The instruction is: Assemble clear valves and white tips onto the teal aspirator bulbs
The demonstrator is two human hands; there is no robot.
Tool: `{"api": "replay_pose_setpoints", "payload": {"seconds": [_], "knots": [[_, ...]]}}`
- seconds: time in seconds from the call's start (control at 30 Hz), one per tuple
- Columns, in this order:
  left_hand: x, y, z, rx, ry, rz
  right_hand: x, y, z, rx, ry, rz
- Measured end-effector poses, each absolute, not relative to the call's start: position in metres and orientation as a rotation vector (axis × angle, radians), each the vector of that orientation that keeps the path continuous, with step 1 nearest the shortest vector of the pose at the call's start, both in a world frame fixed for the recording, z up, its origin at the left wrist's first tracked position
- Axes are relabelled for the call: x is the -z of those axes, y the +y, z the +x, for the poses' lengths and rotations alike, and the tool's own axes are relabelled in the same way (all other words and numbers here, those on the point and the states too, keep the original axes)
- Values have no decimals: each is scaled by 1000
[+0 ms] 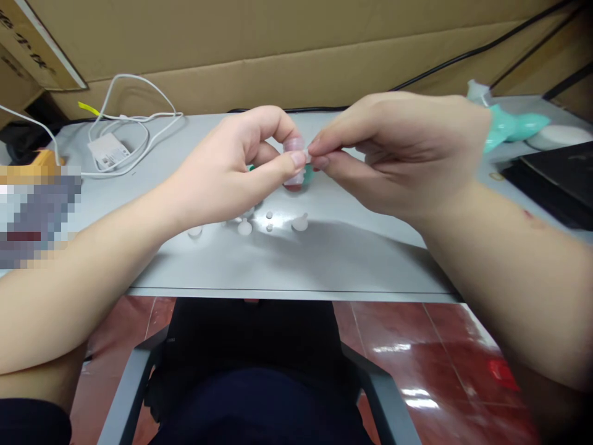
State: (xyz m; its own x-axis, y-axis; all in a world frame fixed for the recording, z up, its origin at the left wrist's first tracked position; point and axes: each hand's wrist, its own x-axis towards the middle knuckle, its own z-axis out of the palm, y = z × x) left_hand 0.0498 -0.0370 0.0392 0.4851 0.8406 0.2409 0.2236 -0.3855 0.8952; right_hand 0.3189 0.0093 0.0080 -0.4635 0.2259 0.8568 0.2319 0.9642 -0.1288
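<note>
Over the grey desk, my left hand (252, 154) has its thumb and fingers closed round a small pinkish translucent ribbed cylinder (293, 144). My right hand (384, 151) meets it from the right. Its thumb and index finger pinch a tiny whitish piece (308, 156) against the cylinder's side; the piece is mostly hidden by fingertips. Something green (307, 175) shows behind the hands, partly covered. Below them on the desk lie several whitish discs, among them a tabbed disc (300, 223), another tabbed disc (245, 227) and a tiny round piece (269, 215).
A white cable (143, 123) with a white adapter (109, 151) lies at the back left, beside a yellow object (44, 162). Teal plastic (509, 127) and a black flat item (556, 179) lie at right. Cardboard (278, 49) stands behind the desk (333, 266); a black chair (250, 334) is in front.
</note>
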Motion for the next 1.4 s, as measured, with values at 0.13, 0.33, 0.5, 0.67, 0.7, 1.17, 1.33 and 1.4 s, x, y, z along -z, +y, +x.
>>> {"api": "replay_pose_setpoints", "payload": {"seconds": [0.13,0.33,0.5,0.67,0.7,1.17,1.33,1.4], "knots": [[-38,-35,49,-876,889,1872,-9,14,327,149,-2223,-363],[-39,-34,48,-822,871,1870,-12,19,331,583,-2330,-345],[-38,-36,49,-812,861,1896,-8,18,330,601,-2362,-459],[-37,-36,50,-856,856,1911,0,22,332,449,-2405,-510],[-36,-35,50,-857,848,1905,1,23,332,439,-2400,-481],[-39,-33,47,-867,837,1899,-11,-8,326,23,-2142,-517],[-35,-29,45,-859,851,1903,-13,-9,326,-36,-2147,-607],[-34,-27,44,-858,841,1913,-13,-7,326,-35,-2193,-625]]}}
